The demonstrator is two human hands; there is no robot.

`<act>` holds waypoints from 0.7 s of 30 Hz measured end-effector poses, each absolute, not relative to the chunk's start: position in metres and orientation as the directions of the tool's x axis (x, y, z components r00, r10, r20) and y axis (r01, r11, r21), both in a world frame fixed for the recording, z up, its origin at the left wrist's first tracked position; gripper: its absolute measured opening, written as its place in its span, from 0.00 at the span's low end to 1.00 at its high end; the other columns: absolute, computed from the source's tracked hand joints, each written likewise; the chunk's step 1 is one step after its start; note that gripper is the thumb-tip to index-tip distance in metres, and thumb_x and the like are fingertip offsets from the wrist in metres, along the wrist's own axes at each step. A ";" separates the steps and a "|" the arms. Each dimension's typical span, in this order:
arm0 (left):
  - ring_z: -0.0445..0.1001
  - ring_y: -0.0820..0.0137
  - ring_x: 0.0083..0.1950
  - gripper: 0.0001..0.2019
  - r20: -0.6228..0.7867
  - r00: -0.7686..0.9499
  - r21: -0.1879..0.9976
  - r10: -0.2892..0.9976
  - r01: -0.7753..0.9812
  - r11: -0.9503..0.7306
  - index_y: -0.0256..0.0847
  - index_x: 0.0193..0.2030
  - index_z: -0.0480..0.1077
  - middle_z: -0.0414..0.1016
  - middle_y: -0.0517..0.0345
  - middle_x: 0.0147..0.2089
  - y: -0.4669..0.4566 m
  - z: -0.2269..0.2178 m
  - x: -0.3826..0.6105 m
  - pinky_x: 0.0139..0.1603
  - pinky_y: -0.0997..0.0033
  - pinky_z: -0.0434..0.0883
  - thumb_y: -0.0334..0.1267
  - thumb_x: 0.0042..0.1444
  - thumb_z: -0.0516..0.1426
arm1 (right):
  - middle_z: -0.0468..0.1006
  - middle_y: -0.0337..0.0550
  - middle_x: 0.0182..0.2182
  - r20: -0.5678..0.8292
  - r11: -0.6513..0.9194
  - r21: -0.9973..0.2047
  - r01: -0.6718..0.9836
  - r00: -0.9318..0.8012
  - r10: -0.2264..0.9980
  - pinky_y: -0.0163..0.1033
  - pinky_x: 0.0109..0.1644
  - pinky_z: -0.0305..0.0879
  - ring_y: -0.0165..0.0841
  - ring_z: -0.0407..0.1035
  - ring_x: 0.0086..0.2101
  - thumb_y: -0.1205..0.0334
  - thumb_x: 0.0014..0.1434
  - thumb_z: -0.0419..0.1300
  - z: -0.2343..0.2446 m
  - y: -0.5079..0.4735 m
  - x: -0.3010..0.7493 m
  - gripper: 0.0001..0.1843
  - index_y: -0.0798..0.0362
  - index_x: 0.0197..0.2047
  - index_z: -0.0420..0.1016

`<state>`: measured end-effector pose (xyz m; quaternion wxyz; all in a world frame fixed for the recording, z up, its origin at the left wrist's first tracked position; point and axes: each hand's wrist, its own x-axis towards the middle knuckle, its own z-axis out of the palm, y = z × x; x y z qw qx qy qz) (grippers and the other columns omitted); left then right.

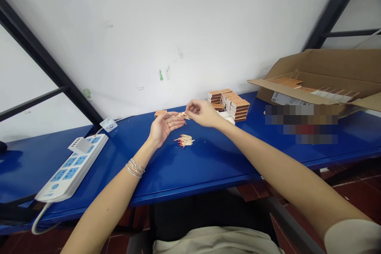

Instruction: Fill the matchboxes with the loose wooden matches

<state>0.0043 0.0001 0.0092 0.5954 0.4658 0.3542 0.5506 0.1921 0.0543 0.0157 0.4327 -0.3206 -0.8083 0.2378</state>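
Observation:
My left hand (164, 127) is turned palm up over the blue table, its fingers stretched out to the right. My right hand (205, 113) comes in from the other side with thumb and fingertips pinched together. Pale matchsticks (182, 116) show right at the pinched fingertips, just above my left fingers; how many are gripped is hidden. Below the hands lies a loose pile of red-tipped matches (185, 140) on the table. Behind my left hand is a single orange matchbox (160, 113), partly covered by it.
Stacked matchboxes (237, 107) stand by the wall, with a white object (226, 117) beside them. An open cardboard box (333, 67) sits at the right. On the left lie a white power strip (74, 166) and a small plug unit (108, 124). The blue table (202, 170) ends near my body.

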 end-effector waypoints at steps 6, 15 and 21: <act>0.79 0.61 0.29 0.20 0.092 0.366 0.959 0.926 -0.283 0.016 0.33 0.38 0.73 0.79 0.44 0.31 -0.004 0.012 0.000 0.35 0.61 0.73 0.50 0.56 0.51 | 0.81 0.44 0.40 0.429 0.611 -0.789 0.071 -0.649 0.629 0.37 0.44 0.68 0.30 0.73 0.37 0.65 0.55 0.57 0.001 0.057 0.182 0.14 0.57 0.44 0.77; 0.76 0.64 0.23 0.19 0.099 0.399 0.965 0.912 -0.263 0.010 0.34 0.36 0.74 0.78 0.47 0.29 -0.006 0.014 0.001 0.29 0.64 0.71 0.50 0.55 0.52 | 0.81 0.42 0.35 0.382 0.506 -0.862 -0.043 -0.710 0.591 0.39 0.45 0.67 0.31 0.72 0.36 0.62 0.54 0.58 -0.007 0.054 0.177 0.13 0.58 0.39 0.80; 0.76 0.65 0.25 0.20 0.118 0.317 0.967 0.941 -0.253 -0.036 0.36 0.39 0.73 0.79 0.47 0.33 -0.003 0.014 -0.003 0.28 0.65 0.71 0.52 0.55 0.51 | 0.78 0.40 0.28 0.283 0.512 -0.849 0.129 -0.706 0.649 0.34 0.33 0.63 0.27 0.67 0.27 0.62 0.53 0.59 0.005 0.056 0.187 0.11 0.58 0.36 0.79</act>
